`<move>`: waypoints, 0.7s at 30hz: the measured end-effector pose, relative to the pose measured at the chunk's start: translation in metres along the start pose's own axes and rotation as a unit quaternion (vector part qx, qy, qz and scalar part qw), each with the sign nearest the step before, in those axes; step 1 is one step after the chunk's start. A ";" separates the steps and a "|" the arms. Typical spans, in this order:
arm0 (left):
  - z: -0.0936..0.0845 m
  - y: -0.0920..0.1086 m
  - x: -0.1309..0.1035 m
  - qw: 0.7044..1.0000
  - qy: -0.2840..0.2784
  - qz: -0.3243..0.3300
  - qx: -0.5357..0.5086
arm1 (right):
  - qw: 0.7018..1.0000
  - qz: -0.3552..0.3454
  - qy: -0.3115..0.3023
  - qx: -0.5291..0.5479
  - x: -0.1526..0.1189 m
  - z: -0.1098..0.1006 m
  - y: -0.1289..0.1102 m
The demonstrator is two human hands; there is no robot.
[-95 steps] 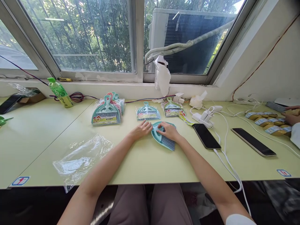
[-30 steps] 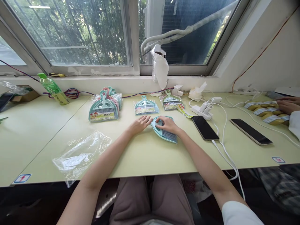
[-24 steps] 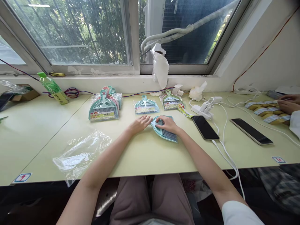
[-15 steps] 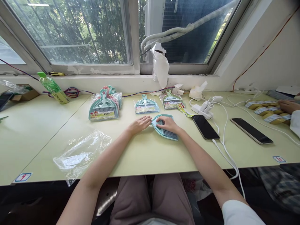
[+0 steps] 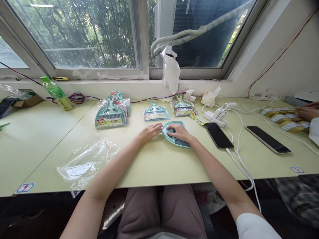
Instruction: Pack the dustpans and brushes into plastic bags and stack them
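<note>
A light blue dustpan lies on the table in front of me, its handle pointing left. Its small brush with grey bristles rests in the pan. My right hand bends over the brush and pan from above, thumb and fingers gripping. At the handle end, my left hand has its fingers over the handle, which they mostly hide. Behind them sits a bagged blue dustpan set. Another bagged green set stands to its right, and a stack of bagged sets stands at the left.
An opened clear plastic bag lies at the front left. A yellow-green label strip touches a black phone on a white cable. Another phone and a person's hand by yellow packs are farther right. A green bottle leans at left.
The dustpan and both hands have shifted very slightly to the right. My grip looks the same, and the other things on the table have not moved.
</note>
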State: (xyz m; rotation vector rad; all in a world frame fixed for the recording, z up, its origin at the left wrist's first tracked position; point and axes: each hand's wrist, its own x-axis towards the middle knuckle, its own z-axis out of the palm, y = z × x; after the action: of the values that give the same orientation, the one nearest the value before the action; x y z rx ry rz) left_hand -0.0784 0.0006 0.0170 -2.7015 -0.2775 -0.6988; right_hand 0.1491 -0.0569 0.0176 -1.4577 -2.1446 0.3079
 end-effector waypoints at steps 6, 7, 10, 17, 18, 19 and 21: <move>0.004 0.000 0.001 0.997 0.017 -0.031 -0.065 | 1.000 -0.007 0.005 0.001 0.000 0.001 0.001; 0.005 -0.001 0.001 0.997 0.016 -0.035 -0.069 | 1.000 -0.009 0.005 0.000 0.000 0.001 0.001; 0.005 0.000 0.002 0.996 0.009 -0.038 -0.079 | 1.000 -0.012 0.003 -0.006 0.000 0.001 0.002; 0.006 0.000 0.001 0.989 -0.001 -0.065 -0.130 | 1.000 -0.021 0.012 -0.008 0.001 0.004 0.003; 0.006 -0.001 0.001 0.990 -0.007 -0.064 -0.127 | 1.000 -0.023 0.016 -0.006 0.001 0.004 0.003; 0.006 -0.001 0.000 0.990 -0.011 -0.063 -0.125 | 1.000 -0.023 0.021 -0.003 0.001 0.005 0.003; 0.006 -0.001 0.000 0.990 -0.012 -0.059 -0.125 | 0.999 -0.023 0.033 0.003 0.001 0.005 0.003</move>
State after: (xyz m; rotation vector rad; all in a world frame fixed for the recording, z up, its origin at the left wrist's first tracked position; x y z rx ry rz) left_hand -0.0763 0.0036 0.0127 -2.9524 -0.3804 -0.7807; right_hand 0.1487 -0.0538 0.0120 -1.3934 -2.1204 0.2458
